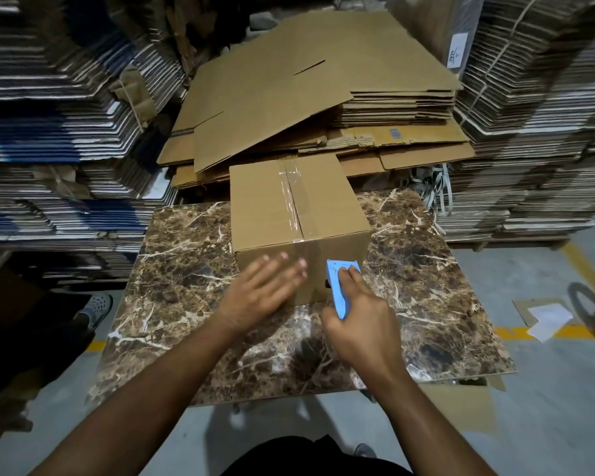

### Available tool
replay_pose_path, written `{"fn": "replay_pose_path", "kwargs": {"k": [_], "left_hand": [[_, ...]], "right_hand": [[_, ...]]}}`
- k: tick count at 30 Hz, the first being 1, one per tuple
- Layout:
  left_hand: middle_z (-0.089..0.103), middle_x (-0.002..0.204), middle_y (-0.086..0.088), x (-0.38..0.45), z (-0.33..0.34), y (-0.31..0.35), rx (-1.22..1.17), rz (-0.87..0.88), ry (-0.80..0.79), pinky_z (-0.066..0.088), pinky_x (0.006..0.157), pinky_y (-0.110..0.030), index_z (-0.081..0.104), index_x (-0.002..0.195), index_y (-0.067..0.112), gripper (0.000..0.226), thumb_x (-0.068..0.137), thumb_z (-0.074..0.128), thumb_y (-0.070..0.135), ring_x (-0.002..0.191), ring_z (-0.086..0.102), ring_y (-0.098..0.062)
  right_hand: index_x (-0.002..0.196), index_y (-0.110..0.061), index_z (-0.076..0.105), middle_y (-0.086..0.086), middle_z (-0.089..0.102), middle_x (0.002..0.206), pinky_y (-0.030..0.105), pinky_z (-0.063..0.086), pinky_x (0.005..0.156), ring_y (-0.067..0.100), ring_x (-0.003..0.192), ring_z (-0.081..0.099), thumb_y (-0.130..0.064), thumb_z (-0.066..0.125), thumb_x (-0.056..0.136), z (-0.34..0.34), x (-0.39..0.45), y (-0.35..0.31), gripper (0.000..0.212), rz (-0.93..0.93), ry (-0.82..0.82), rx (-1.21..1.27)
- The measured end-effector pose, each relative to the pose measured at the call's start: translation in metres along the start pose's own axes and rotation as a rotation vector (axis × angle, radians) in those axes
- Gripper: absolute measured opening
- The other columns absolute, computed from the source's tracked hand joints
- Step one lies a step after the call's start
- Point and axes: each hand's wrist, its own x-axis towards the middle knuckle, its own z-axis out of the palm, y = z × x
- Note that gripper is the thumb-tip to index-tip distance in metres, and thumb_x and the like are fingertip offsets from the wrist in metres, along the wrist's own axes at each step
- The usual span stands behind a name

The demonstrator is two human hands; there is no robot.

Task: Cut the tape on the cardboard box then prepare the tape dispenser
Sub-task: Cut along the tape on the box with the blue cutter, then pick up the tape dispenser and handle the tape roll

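Observation:
A closed brown cardboard box (265, 204) stands on a marble-patterned table top (186, 269). Clear tape (294, 201) runs along its top seam and down the near face. My left hand (258, 293) lies flat with fingers spread against the box's near face, slightly blurred. A light blue tape dispenser (339, 286) is gripped in my right hand (358, 321), its head touching the near face just right of the tape strip. Any blade or tape roll on the dispenser is hidden.
Flattened brown cartons (306, 97) pile up behind the table. Tall stacks of bundled flat cardboard (49, 132) rise at left and others (529, 132) at right. Another person's shoe (97, 307) shows at left. Paper (550, 321) lies on the floor at right.

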Motion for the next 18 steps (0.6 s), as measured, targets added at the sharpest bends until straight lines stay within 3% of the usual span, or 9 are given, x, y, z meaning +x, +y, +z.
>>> {"fn": "replay_pose_path", "kwargs": {"k": [2,3,5,7,12,14,16,18], "left_hand": [[0.060,0.145,-0.005,0.022,-0.021,-0.014,-0.086,-0.322,0.124,0.041,0.102,-0.048,0.059,0.138,0.016,0.054,0.088,0.069,0.033,0.131,0.046,-0.026],[0.056,0.148,-0.004,0.032,-0.028,-0.021,-0.165,-0.471,0.051,0.042,0.105,-0.050,0.053,0.143,0.018,0.061,0.088,0.068,0.043,0.133,0.044,-0.025],[0.041,0.160,-0.001,0.045,-0.035,-0.036,-0.278,-0.637,-0.253,0.033,0.117,-0.053,0.035,0.153,0.024,0.083,0.086,0.060,0.066,0.145,0.035,-0.026],[0.026,0.166,-0.001,0.047,-0.033,-0.043,-0.279,-0.601,-0.461,0.021,0.121,-0.050,0.022,0.158,0.029,0.094,0.083,0.050,0.078,0.152,0.025,-0.026],[0.037,0.162,0.003,0.034,-0.028,-0.061,-0.352,-0.513,-0.383,0.028,0.116,-0.048,0.032,0.155,0.035,0.074,0.091,0.056,0.061,0.148,0.036,-0.025],[0.041,0.159,0.004,0.027,-0.029,-0.070,-0.400,-0.466,-0.375,0.031,0.113,-0.048,0.037,0.153,0.035,0.070,0.090,0.055,0.062,0.145,0.041,-0.026],[0.044,0.158,0.005,0.020,-0.031,-0.078,-0.441,-0.412,-0.378,0.033,0.113,-0.047,0.040,0.152,0.037,0.068,0.090,0.051,0.063,0.144,0.042,-0.024],[0.041,0.158,0.007,0.020,-0.038,-0.080,-0.541,-0.425,-0.386,0.026,0.118,-0.044,0.040,0.151,0.038,0.063,0.092,0.058,0.054,0.147,0.037,-0.020]], "right_hand": [[0.159,-0.027,0.032,-0.008,0.028,0.167,0.030,0.045,0.107,0.021,0.134,0.057,-0.043,0.058,0.091,-0.004,-0.002,-0.004,0.074,-0.024,0.031,0.033],[0.159,-0.028,0.031,-0.009,0.027,0.167,0.029,0.045,0.108,0.020,0.134,0.056,-0.042,0.058,0.091,-0.006,-0.002,-0.006,0.074,-0.043,0.051,0.043],[0.159,-0.031,0.031,-0.011,0.027,0.167,0.026,0.042,0.108,0.016,0.136,0.054,-0.041,0.058,0.091,-0.006,-0.004,-0.010,0.074,-0.098,0.099,0.063],[0.157,-0.032,0.035,-0.012,0.030,0.165,0.022,0.041,0.105,0.010,0.136,0.053,-0.042,0.056,0.088,-0.004,-0.003,-0.014,0.074,-0.162,0.150,0.102],[0.148,-0.022,0.053,-0.005,0.047,0.156,0.006,0.038,0.104,-0.013,0.136,0.041,-0.029,0.056,0.078,0.002,0.005,-0.012,0.071,-0.373,0.253,0.335],[0.145,-0.020,0.056,-0.004,0.050,0.154,0.015,0.045,0.106,-0.006,0.140,0.044,-0.016,0.059,0.076,0.003,0.012,-0.007,0.070,-0.435,0.199,0.457],[0.140,-0.018,0.061,-0.003,0.056,0.149,0.026,0.052,0.103,0.005,0.135,0.054,0.000,0.059,0.070,0.004,0.019,-0.006,0.072,-0.384,0.066,0.735],[0.137,-0.015,0.062,0.001,0.069,0.135,0.028,0.059,0.079,0.016,0.108,0.069,0.002,0.055,0.063,0.006,0.023,-0.008,0.077,-0.245,-0.079,1.090]]}}
